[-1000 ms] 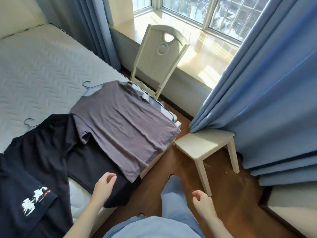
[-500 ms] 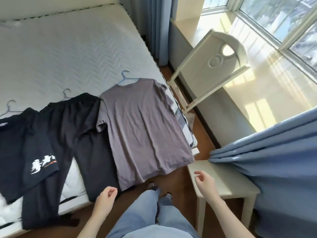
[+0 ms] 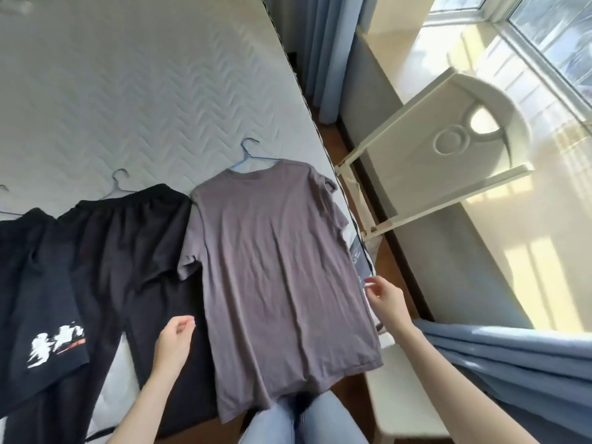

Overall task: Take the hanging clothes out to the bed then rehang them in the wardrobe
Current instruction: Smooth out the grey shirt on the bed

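Note:
A grey T-shirt [image 3: 272,270] lies flat on the bed [image 3: 128,91] on a blue hanger [image 3: 248,155], its hem hanging over the near edge. To its left lie black trousers [image 3: 128,251] on a pale hanger [image 3: 117,181], then a black garment with a white print [image 3: 35,315]. My left hand [image 3: 174,344] hovers over the trousers just left of the grey shirt, fingers loosely curled and holding nothing. My right hand [image 3: 382,299] reaches toward the shirt's right edge, fingers apart and empty.
A white chair [image 3: 448,155] leans between the bed and the sunlit window ledge [image 3: 480,75]. A low white stool [image 3: 403,398] stands by my right arm. Blue curtains [image 3: 512,363] hang at the right and behind the bed corner. My jeans-clad legs [image 3: 304,424] are below.
The view has swung left and closer to the bed. Both hands have risen toward the grey T-shirt, the right one moving from above the stool to the shirt's right edge.

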